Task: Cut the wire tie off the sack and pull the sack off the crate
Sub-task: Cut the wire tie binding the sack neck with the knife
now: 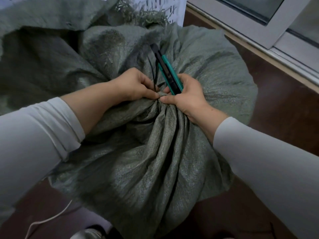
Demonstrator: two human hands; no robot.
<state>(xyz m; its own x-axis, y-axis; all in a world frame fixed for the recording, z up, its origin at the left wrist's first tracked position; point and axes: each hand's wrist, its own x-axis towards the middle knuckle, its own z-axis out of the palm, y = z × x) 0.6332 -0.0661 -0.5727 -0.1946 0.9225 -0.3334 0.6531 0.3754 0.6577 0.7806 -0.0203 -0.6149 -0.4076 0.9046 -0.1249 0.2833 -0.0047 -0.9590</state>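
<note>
A grey-green woven sack [155, 161] lies on the floor with its neck gathered tight at the middle of the view. Thin black wire tie ends [151, 73] stick up from the bunched neck. My left hand [136, 85] pinches the neck and the wire right at the knot. My right hand [186, 95] presses on the neck from the other side and holds a teal and black utility knife [165, 69], its far end pointing away from me. The crate inside the sack is hidden by the fabric.
A second grey-green sack [43, 57] lies crumpled at the left and back. A white slotted plastic crate [165, 7] stands at the top. A window frame [259, 37] runs along the right over dark brown floor [276, 109]. A thin white cord [51, 218] lies at bottom left.
</note>
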